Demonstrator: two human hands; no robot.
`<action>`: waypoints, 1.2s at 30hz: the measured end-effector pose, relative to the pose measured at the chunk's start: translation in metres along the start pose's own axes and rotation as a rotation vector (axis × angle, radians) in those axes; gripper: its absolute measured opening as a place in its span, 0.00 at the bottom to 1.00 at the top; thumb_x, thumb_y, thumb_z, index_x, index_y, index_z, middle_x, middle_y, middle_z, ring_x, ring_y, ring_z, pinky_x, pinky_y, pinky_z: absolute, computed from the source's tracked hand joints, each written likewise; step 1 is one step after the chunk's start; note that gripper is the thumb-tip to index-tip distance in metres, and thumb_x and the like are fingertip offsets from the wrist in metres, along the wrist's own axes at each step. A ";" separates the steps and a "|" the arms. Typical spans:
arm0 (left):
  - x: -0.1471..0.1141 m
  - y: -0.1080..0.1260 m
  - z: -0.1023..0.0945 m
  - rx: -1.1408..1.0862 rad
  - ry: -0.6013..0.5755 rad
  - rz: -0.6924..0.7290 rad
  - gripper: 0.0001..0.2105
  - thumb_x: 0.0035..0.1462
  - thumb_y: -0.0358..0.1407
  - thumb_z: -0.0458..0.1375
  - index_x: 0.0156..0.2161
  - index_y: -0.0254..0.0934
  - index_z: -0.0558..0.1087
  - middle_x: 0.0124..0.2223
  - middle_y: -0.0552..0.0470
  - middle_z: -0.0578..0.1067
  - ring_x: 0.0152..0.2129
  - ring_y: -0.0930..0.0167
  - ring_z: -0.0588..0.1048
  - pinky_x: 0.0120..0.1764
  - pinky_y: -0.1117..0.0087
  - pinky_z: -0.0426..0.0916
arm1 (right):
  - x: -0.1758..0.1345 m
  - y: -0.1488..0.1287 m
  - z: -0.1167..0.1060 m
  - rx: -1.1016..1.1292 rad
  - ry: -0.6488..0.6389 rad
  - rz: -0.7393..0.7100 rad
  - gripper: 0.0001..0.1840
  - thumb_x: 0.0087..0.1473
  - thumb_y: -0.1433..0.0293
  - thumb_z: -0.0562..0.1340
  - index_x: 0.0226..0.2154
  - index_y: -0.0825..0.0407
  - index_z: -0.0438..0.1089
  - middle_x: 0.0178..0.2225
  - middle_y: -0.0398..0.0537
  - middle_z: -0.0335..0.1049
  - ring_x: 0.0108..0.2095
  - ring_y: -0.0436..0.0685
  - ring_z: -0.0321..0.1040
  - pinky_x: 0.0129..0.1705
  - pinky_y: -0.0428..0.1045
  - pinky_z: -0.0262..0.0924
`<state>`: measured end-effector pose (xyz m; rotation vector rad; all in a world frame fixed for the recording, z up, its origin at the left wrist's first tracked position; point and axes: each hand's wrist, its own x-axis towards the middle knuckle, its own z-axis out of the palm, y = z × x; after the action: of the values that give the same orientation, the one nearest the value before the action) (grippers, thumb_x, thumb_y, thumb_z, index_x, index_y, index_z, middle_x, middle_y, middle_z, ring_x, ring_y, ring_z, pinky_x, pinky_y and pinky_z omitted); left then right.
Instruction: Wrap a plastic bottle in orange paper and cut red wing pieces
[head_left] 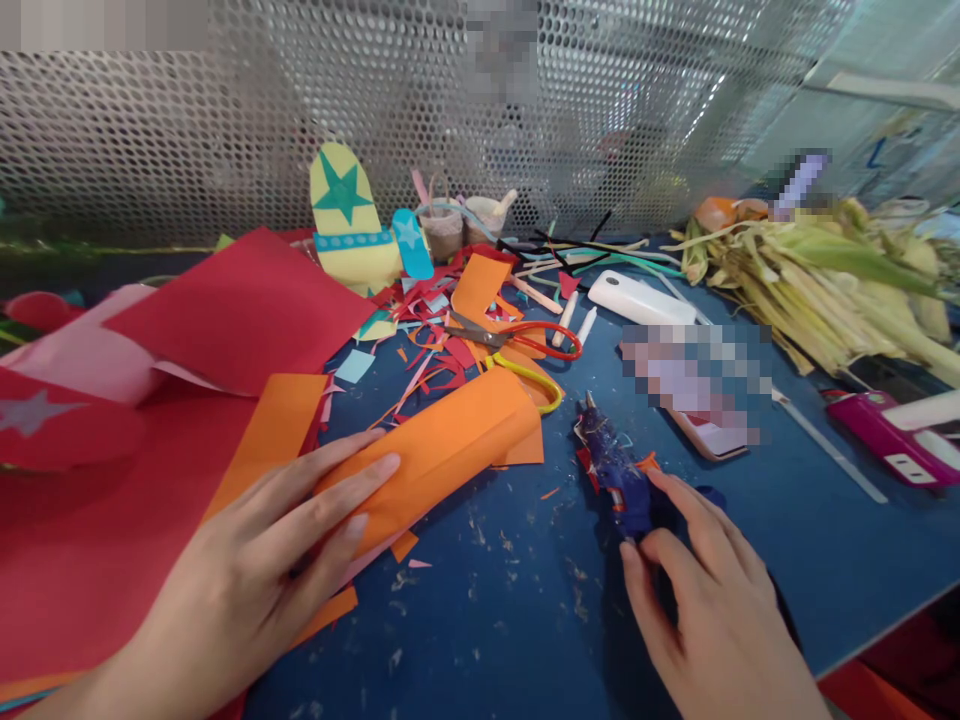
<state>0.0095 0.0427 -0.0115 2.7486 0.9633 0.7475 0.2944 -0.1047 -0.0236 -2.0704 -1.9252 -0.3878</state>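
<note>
A rolled orange paper tube (450,450) lies slanted across the blue table. My left hand (277,550) holds its near end, fingers over the top and the thumb low at the side. To the right is a dark blue hot glue gun (619,470), its metal tip pointing away from me. The fingertips of my right hand (697,590) grip its rear part; the handle is partly hidden under the hand. Beyond the tube lie scissors with red handles (544,335) and a yellow-handled pair (555,395), whose blades are covered.
Red paper sheets (247,310) cover the left side. Paper scraps (442,360) and a yellow cutout with a green star (341,190) lie farther back. A white power bank (641,298), a phone (682,390), dried husks (832,270) and a magenta device (896,440) occupy the right. Perforated metal (420,90) closes off the back.
</note>
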 end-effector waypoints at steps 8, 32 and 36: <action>-0.001 0.000 -0.002 -0.002 -0.016 -0.004 0.23 0.64 0.34 0.48 0.62 0.58 0.57 0.60 0.56 0.65 0.50 0.68 0.72 0.50 0.68 0.70 | 0.002 0.001 0.001 -0.014 0.013 0.063 0.17 0.61 0.64 0.53 0.22 0.50 0.62 0.53 0.63 0.64 0.44 0.71 0.67 0.40 0.66 0.63; 0.002 0.000 -0.002 0.026 0.018 0.028 0.19 0.64 0.33 0.49 0.59 0.48 0.63 0.58 0.51 0.68 0.50 0.68 0.73 0.51 0.67 0.70 | 0.008 0.021 -0.006 0.026 -0.020 0.045 0.12 0.62 0.64 0.50 0.33 0.51 0.65 0.49 0.61 0.69 0.44 0.68 0.70 0.42 0.64 0.65; 0.002 -0.002 0.003 -0.005 0.074 0.030 0.17 0.64 0.37 0.50 0.57 0.48 0.66 0.56 0.51 0.71 0.47 0.65 0.75 0.48 0.66 0.73 | 0.017 0.045 -0.002 -0.020 -0.060 -0.024 0.23 0.56 0.71 0.50 0.54 0.58 0.59 0.48 0.62 0.70 0.46 0.67 0.70 0.43 0.61 0.67</action>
<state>0.0116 0.0454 -0.0139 2.7549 0.9350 0.8606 0.3403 -0.0923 -0.0165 -2.0967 -1.9897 -0.3557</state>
